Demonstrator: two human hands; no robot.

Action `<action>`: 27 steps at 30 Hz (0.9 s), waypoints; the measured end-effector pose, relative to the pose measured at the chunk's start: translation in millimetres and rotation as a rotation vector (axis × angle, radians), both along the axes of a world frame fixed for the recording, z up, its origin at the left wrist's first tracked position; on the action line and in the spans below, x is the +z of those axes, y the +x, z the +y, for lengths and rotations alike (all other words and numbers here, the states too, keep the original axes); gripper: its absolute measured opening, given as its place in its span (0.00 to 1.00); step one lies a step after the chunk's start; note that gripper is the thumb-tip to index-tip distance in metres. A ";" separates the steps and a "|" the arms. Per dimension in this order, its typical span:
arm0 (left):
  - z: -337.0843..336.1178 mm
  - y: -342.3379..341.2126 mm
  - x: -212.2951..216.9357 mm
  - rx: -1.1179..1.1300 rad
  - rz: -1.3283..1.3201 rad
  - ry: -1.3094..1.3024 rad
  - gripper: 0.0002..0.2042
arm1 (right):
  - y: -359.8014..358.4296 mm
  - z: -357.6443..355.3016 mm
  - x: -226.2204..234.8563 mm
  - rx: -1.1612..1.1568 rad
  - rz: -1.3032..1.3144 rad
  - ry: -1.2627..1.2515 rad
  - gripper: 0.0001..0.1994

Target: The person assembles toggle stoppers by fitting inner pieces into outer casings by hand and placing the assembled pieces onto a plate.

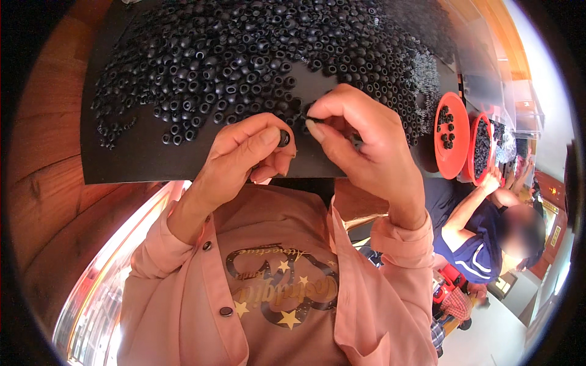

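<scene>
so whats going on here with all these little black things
A person is handling small black parts at a dark table. The left hand grips one black piece with its opening showing; the right hand seems to pinch a small dark bit, too small to make out. Loose black rounded pieces are spread beyond the hands. To the right, a red bowl holds a few dark pieces, and a co-worker's hand is at a fuller one.

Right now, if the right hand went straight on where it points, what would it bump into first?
The right hand would probably meet the left hand, near the black piece it holds; depth is unclear.
</scene>
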State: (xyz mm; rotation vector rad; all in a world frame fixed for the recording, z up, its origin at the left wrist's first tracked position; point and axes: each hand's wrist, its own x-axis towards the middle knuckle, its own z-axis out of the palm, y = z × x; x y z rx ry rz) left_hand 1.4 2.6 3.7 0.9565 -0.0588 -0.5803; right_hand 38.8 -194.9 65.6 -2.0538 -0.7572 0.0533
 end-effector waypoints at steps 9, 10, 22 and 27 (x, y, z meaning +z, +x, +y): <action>-3.9 -2.8 10.2 -0.041 -0.045 -0.034 0.14 | -23.1 -5.4 1.4 -0.019 -0.057 0.111 0.12; -4.6 -3.2 12.5 -0.040 -0.043 -0.032 0.14 | -24.8 -6.9 2.3 -0.011 -0.057 0.106 0.12; -18.3 -0.5 15.2 -0.112 0.008 -0.006 0.15 | -32.5 -11.2 -9.9 -0.020 -0.179 0.168 0.14; -21.1 -1.4 12.0 -0.080 0.062 0.041 0.15 | -31.8 -11.0 -11.0 -0.025 -0.199 0.143 0.14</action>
